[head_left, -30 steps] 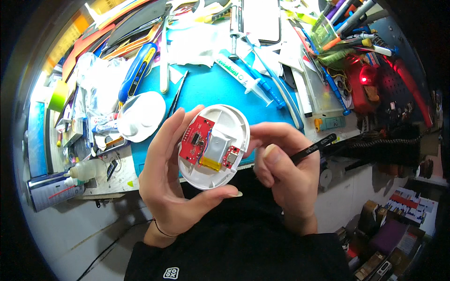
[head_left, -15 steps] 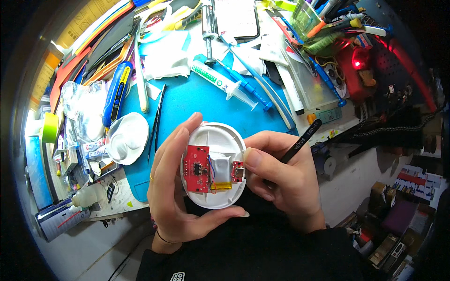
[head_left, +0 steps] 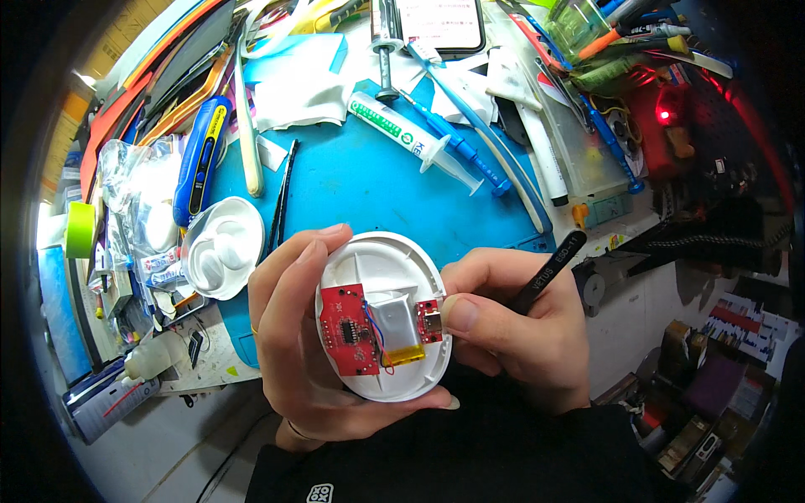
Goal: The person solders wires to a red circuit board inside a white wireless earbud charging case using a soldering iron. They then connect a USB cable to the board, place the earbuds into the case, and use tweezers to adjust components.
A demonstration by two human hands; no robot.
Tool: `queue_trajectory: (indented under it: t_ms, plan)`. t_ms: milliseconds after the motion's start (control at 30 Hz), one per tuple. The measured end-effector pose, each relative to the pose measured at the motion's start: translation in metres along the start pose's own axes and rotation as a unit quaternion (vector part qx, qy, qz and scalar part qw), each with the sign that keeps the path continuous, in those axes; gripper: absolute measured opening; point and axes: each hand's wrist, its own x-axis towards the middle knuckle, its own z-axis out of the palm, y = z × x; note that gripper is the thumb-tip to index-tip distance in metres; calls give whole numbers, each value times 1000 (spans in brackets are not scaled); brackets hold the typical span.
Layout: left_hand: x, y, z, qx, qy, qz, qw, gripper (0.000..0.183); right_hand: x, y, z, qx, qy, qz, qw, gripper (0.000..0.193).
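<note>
My left hand (head_left: 293,352) is wrapped round the left side of a round white plastic housing (head_left: 365,261), its open face toward me. Inside the housing lie a larger red circuit board (head_left: 345,327), a silver battery pouch (head_left: 397,320) with yellow tape, and thin blue and red wires. A small red board (head_left: 430,322) with a metal port sits at the right rim. My right hand (head_left: 520,335) presses its thumb and fingertips to that rim, next to the small board. Black tweezers (head_left: 549,272) are tucked in the same hand, their tips hidden.
On the blue mat (head_left: 335,184) lie a syringe (head_left: 411,138), a blue pen-like tool (head_left: 457,142) and dark tweezers (head_left: 283,201). A blue utility knife (head_left: 201,159) and a white round part (head_left: 222,247) are at the left. A lit phone (head_left: 440,25) lies at the back.
Both hands and the housing sit slightly lower in view, and the housing is tilted a little differently. The grips look the same. The bench has shifted slightly in view.
</note>
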Motion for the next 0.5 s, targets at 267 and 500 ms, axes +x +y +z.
queue_trajectory:
  t_ms: [267, 500]
  plan:
    - [1, 1, -2, -128, -32, -61, 989, 137, 0, -1, 1, 19, -18, 14, 1000, 24]
    - [8, -1, -5, -95, -56, -5, 994, 134, 0, 1, 1, 37, -22, 4, 999, 23]
